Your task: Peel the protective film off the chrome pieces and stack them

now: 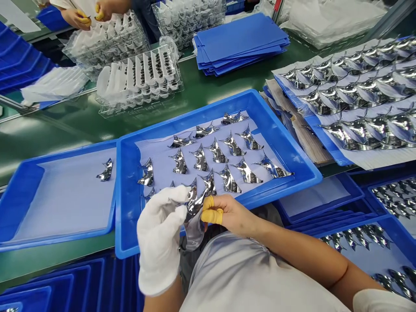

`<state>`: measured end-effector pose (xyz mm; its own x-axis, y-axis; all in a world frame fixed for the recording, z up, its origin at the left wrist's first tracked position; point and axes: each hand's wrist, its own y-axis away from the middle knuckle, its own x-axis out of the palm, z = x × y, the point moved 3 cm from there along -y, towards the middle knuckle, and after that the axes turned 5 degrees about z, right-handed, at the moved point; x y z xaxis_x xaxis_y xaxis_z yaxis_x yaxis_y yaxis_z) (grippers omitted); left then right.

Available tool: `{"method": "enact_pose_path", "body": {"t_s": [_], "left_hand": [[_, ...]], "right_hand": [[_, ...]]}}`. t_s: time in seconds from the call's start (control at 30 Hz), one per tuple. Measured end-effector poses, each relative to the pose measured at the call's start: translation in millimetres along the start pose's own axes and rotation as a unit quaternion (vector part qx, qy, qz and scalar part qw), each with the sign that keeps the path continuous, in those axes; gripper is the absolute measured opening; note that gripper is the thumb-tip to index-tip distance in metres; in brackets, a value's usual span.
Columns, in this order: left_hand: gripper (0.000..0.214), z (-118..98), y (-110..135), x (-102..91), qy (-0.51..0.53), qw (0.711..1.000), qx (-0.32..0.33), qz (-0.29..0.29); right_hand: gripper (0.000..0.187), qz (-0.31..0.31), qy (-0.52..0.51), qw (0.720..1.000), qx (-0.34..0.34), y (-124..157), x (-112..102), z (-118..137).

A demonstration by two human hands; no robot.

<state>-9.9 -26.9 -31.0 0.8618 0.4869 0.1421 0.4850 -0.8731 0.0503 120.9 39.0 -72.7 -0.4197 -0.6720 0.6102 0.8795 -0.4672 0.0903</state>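
Note:
My left hand [160,236], in a white glove, pinches a shiny chrome-like curved part [194,206] with pointed ends. My right hand [232,214] is bare except for yellow finger cots on thumb and forefinger, which are closed at the part's right edge. From there hangs a translucent film-like piece [195,235], seemingly gripped by those fingertips; the exact contact is partly hidden. Both hands are over the near edge of a blue tray [125,247]. On its white liner, several similar chrome parts [228,178] lie in rows, some hidden behind my left glove.
At left, another blue tray [29,186] holds one chrome part [105,170]. Behind are clear racks [139,80] and stacked blue sheets [240,41]. More chrome parts [354,97] line the right side. A co-worker's hands [89,15] with yellow finger cots are at upper left.

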Motion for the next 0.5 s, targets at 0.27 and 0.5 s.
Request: {"method": "enact_pose_path", "body": {"t_s": [0.27,0.5], "left_hand": [[0.020,-12.9,5.7,2.9,-0.034,0.995,0.085,0.028],[0.022,4.4,1.4,-8.8,0.006,0.999,-0.032,0.004]], "right_hand": [[0.041,0.015,0.081,0.996,-0.044,-1.3,-6.7,4.7],[0.018,0.025,0.270,0.946,-0.179,12.9,-0.2,28.1]]}}
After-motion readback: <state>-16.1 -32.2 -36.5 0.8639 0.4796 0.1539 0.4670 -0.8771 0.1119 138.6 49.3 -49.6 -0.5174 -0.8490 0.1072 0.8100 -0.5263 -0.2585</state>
